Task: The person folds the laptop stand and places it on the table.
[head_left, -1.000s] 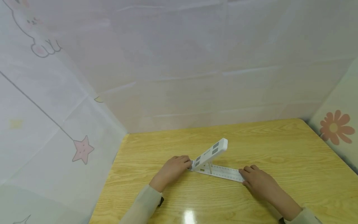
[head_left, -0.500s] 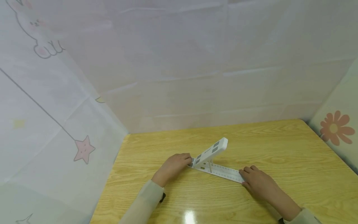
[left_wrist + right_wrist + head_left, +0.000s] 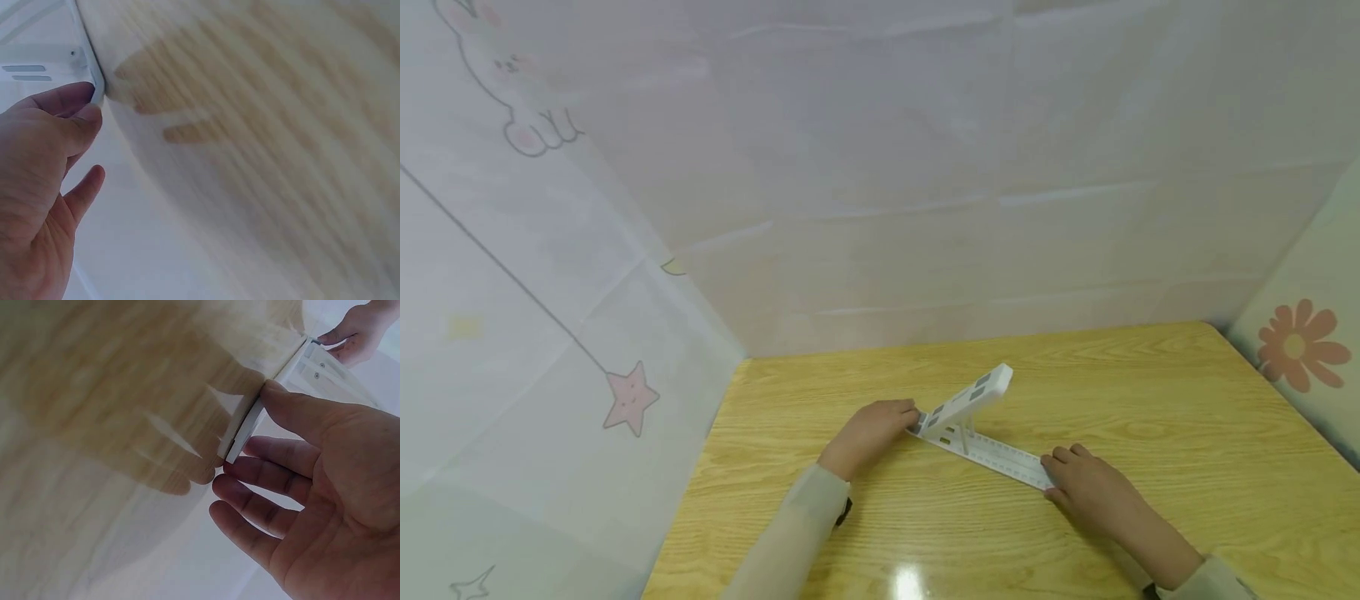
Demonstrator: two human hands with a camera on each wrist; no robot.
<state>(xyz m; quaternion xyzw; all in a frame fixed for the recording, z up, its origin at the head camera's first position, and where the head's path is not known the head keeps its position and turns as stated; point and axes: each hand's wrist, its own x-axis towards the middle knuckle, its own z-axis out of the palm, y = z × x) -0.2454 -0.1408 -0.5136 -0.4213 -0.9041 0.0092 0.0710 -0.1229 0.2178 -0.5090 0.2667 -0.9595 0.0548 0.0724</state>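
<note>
Stand, white with a raised panel (image 3: pixel 966 405), was held between two hands over a wood-grain table (image 3: pixel 820 375). In the head view we logged it at 3 to 4 o'clock from the left hand (image 3: pixel 872 433) and at 10 o'clock from the right hand (image 3: pixel 1093 492), both hands touching it. We saw the left thumb and forefinger pinched on its 10 o'clock end; in the left wrist view that corner sat at 1 o'clock from the hand, another finger standing apart from it. We found the right hand clamped on the 4 o'clock end, thumb against one edge and fingers curled toward the other. The panel tilted up toward 2 o'clock from the base (image 3: pixel 1007 461), propped on slim legs (image 3: pixel 964 437). We could not tell whether the whole base touched the wood. We noted a printed star (image 3: pixel 631 398) at 9 o'clock from the left hand and a flower (image 3: pixel 1294 346) at 2 o'clock from the right.
</note>
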